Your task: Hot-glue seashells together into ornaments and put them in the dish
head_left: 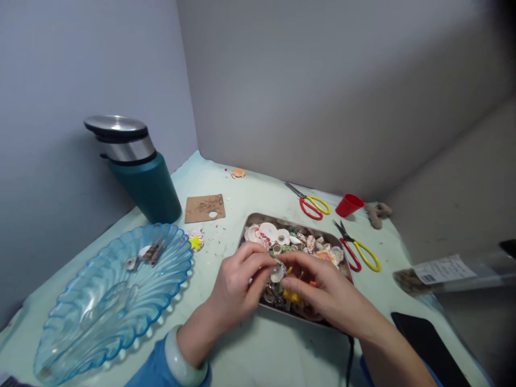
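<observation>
The left hand (237, 285) and the right hand (324, 293) are meeting over the near half of a rectangular metal tray (290, 219), which is sitting on the pale green tabletop (250, 349) and is heaped with mixed seashells (282, 236). Both hands are curling narrow, fingertips pinching a small white shell (277, 274) from either side, so it is hanging between them just above the heap. A pale jade-coloured bangle (181, 361) is circling the left wrist above a blue sleeve (151, 373).

To the left of the tray, a large blue glass dish shaped like a scallop (100, 317) is lying with a few small grey pieces (147, 252) in its far end. Behind it, a teal flask with a steel lid (141, 172) is standing near the wall, and a brown cardboard square with a round hole (205, 208) is lying beside it. A little yellow starfish piece (196, 242) is resting between the dish and the tray.

Beyond the tray, one pair of red-and-yellow scissors (312, 204) is lying next to a red plastic cup (349, 205), and a second pair (360, 251) is lying just beside the tray's right edge. A black phone (427, 344) is lying at the near right.
</observation>
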{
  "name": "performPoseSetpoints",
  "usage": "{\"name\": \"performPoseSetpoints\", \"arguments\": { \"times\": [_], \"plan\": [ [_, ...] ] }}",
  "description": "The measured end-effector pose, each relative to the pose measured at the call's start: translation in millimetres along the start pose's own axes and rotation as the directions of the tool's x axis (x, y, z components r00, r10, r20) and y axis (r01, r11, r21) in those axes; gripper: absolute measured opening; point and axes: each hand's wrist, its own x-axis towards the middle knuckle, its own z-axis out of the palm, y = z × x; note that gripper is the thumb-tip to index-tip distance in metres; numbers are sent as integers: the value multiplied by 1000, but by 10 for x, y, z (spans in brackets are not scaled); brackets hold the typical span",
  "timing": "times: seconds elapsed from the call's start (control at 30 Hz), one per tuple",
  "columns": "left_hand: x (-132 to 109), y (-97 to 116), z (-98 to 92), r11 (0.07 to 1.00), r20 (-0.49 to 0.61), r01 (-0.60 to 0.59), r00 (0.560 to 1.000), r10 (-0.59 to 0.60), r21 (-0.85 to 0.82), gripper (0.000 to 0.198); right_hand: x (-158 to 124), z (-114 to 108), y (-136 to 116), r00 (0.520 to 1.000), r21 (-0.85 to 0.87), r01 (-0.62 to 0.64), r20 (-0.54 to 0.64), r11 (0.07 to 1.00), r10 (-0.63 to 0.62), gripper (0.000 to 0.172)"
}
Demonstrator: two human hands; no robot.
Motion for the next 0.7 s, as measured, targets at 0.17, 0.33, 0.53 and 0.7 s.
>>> {"name": "performPoseSetpoints", "arguments": {
  "times": [0.17, 0.33, 0.53, 0.7],
  "plan": [
    [-22, -18, 7, 997, 21, -68, 998, 67, 43, 22, -1, 25, 8, 1000, 72, 8, 19, 997, -9, 18],
    [0, 10, 12, 998, -21, 58, 998, -59, -15, 22, 24, 65, 9, 996, 11, 15, -85, 1000, -14, 18],
    [22, 34, 38, 899, 16, 413, 909, -415, -143, 7, 31, 108, -11, 956, -141, 80, -270, 987, -116, 20],
    [44, 44, 41, 759, 168, 565, 824, -542, -323, 13, 41, 186, 26, 918, -251, 162, -317, 954, -239, 22]
  ]
}}
